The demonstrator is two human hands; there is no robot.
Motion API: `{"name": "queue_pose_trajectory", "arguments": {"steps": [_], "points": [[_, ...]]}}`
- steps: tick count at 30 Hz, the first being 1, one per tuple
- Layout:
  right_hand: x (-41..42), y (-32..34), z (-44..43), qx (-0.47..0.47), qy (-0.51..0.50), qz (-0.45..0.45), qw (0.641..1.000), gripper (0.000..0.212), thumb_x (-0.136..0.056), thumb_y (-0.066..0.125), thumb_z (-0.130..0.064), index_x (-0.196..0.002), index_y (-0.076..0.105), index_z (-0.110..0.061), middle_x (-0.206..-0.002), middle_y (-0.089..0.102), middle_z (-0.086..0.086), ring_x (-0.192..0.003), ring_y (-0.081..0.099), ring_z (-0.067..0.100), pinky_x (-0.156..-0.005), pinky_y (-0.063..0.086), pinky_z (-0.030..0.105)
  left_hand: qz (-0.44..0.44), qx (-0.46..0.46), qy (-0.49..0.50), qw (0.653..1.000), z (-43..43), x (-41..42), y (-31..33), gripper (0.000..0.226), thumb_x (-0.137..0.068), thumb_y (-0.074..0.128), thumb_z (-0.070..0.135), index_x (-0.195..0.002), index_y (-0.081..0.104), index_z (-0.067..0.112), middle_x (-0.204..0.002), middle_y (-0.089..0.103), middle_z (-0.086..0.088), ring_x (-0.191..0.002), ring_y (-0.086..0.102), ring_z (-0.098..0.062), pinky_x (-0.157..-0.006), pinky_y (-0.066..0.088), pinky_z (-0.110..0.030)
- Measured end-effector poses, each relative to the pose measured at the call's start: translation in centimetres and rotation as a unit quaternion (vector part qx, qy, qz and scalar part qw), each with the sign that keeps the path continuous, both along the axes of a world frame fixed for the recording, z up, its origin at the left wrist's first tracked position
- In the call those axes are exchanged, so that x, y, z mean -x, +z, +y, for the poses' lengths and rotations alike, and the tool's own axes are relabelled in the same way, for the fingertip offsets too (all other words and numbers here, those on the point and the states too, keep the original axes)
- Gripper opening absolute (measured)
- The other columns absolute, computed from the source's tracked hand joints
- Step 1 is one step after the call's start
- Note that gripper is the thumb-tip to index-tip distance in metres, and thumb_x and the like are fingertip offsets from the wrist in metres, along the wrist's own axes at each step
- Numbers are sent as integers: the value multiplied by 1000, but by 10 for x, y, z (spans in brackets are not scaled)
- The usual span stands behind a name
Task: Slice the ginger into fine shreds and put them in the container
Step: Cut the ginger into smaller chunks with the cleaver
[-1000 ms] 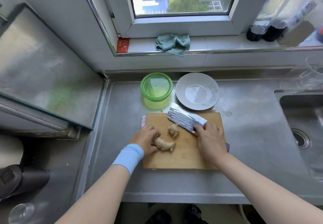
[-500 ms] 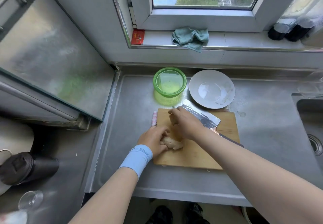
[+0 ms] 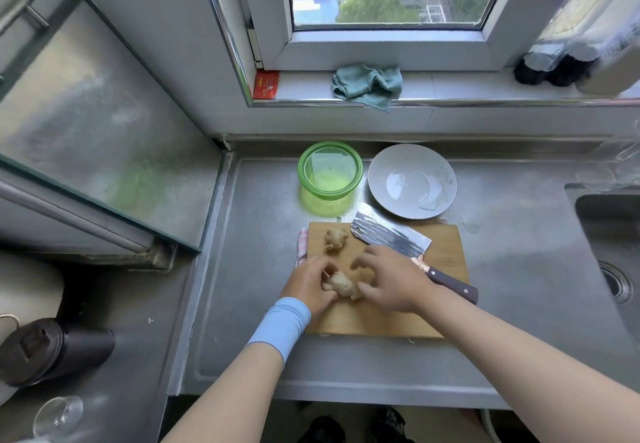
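Observation:
A wooden cutting board point(image 3: 446, 318) lies on the steel counter. My left hand point(image 3: 310, 285) holds a knobby piece of ginger point(image 3: 341, 285) near the board's left middle. A smaller ginger piece point(image 3: 335, 239) lies alone at the board's far left corner. My right hand point(image 3: 391, 281) hovers with spread fingers just right of the held ginger and holds nothing. A cleaver point(image 3: 398, 236) lies flat across the board's far side, its dark handle point(image 3: 453, 285) pointing right. A green round container point(image 3: 329, 170) stands behind the board.
A white plate point(image 3: 412, 181) sits right of the green container. A sink point(image 3: 613, 235) opens at the far right. A teal cloth point(image 3: 367, 85) lies on the window sill. A dark flask point(image 3: 52, 349) and a glass point(image 3: 59, 415) are at lower left.
My right hand let go of the cleaver, carried the smaller ginger piece to the board's far left corner, then drew back beside the held ginger. The camera has tilted slightly.

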State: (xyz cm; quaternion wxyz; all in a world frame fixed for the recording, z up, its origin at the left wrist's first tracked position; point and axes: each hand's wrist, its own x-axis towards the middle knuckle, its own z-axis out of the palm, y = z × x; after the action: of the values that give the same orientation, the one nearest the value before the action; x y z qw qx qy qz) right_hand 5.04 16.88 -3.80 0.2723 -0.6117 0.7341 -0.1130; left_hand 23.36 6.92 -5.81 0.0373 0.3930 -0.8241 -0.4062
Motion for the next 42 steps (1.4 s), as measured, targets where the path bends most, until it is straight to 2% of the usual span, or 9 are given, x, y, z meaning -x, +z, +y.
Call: {"name": "queue_pose_trajectory", "arguments": {"steps": [7, 11, 16, 20, 25, 28, 34, 37, 42], "points": [[14, -11, 27, 3, -14, 30, 999, 30, -84, 69, -28, -113, 67, -28, -109, 57, -4, -106, 52, 23, -83, 43, 34, -82, 43, -62, 994, 13, 26, 0, 44, -69, 76, 28, -109, 58, 33, -106, 53, 13, -109, 50, -10, -110, 30, -29], [24, -6, 37, 35, -69, -35, 996, 37, -84, 70, -22, -120, 67, -23, -115, 58, -2, -111, 52, 18, -90, 42, 29, -75, 91, -96, 988, 12, 31, 5, 51, -70, 79, 37, -116, 60, 32, -117, 48, 9, -116, 40, -8, -94, 14, -15], [40, -9, 57, 13, -208, 84, 975, 39, -85, 62, -15, -123, 60, -20, -116, 52, 5, -109, 50, 28, -87, 38, 35, -53, 83, -130, 987, 21, 33, 9, 25, -82, 70, 23, -107, 66, 28, -112, 54, 9, -112, 47, -16, -103, 35, -32], [43, -17, 67, -99, -199, 130, 966, 54, -90, 49, -12, -141, 38, -26, -117, 45, 2, -110, 43, 26, -95, 43, 42, -79, 83, -86, 990, 29, 35, 13, 20, -83, 71, 31, -101, 62, 28, -100, 50, 10, -109, 50, -15, -93, 35, -26], [40, -18, 65, -106, -177, 133, 969, 76, -90, 41, -7, -156, 8, -21, -126, 39, 7, -112, 40, 27, -91, 48, 47, -91, 19, 20, 995, 44, 46, 16, 21, -84, 66, 43, -80, 49, 31, -91, 59, 12, -92, 59, -15, -81, 45, -27], [36, -1, 66, -80, -175, 126, 973, 77, -94, 45, -15, -159, 5, -17, -129, 42, 11, -113, 47, 31, -92, 43, 39, -99, 18, 38, 994, 43, 47, 17, 13, -88, 62, 41, -90, 59, 29, -92, 67, 7, -91, 62, -17, -83, 47, -28], [28, 23, 84, -11, -213, 74, 974, 44, -104, 37, -46, -147, 30, -50, -113, 54, -1, -104, 60, 25, -78, 46, 37, 42, 68, -85, 993, 41, 35, 6, 23, -81, 64, 31, -102, 69, 23, -108, 54, 9, -92, 61, -13, -83, 49, -24], [24, 21, 85, 19, -195, 64, 979, 38, -103, 40, -46, -141, 43, -49, -112, 61, -8, -103, 62, 20, -76, 46, 35, 45, 51, -114, 991, 46, 34, -9, 38, -73, 73, 33, -108, 72, 17, -123, 51, -3, -110, 57, -18, -93, 48, -23], [31, 18, 80, 53, -130, 38, 989, 36, -97, 39, -50, -128, 56, -43, -108, 65, -16, -96, 64, 15, -71, 51, 37, 71, 115, -42, 990, 58, 39, -17, 31, -73, 75, 39, -94, 74, 16, -100, 60, -1, -89, 60, -18, -81, 51, -28]]}}
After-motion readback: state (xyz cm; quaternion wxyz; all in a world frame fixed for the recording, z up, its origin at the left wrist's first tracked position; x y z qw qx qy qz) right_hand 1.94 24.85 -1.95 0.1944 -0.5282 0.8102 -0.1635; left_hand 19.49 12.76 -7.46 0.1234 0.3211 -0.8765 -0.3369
